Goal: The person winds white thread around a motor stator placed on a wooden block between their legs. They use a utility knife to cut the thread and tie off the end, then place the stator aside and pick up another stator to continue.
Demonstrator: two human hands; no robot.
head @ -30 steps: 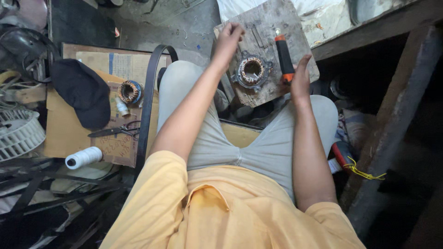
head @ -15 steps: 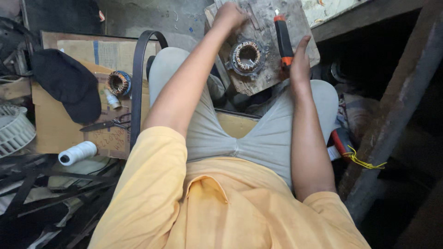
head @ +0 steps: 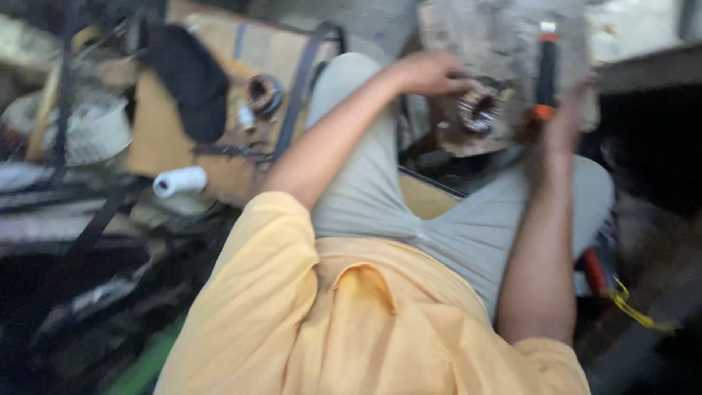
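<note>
White thread spool [head: 180, 181] lying on cardboard [head: 157, 139] far left, beside black cloth [head: 189, 73]. Left hand [head: 431, 73] curled over motor stator [head: 477, 111] on worn board [head: 497, 44]; grip unclear, blurred. Right hand [head: 567, 121] closed around orange-black tool [head: 545, 69]. Risk: board tips off knees, stator slides. No containers visible.

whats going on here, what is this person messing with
A seated person in a yellow shirt works on a round motor winding that lies on a worn board in front of their knees. The left hand rests on the winding's edge. The right hand is at the lower end of a black and orange tool lying on the board; blur hides the grip. A white spool lies off to the left.
</note>
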